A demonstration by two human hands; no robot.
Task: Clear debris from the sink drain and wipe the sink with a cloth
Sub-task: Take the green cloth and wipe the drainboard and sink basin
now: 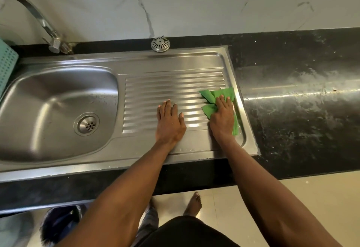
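Hands on steel drainboard, cloth at its right end.

Black counter (292,110) across mid frame, steel sink (175,61) set into it; basin (48,100) at left with drain (87,124) low in its floor, ribbed drainboard (155,86) at centre. Tap (39,18) arching at upper left, teal basket (6,63) at left edge. Left hand (169,124) flat on the ribs, fingers straight, grasping nothing. Right hand (222,118) just beside it, pressing down on a crumpled green cloth (214,96) at the drainboard's right rim, fingers laid straight over the folds. Round strainer (160,44) upturned on the counter behind the sink, top centre.
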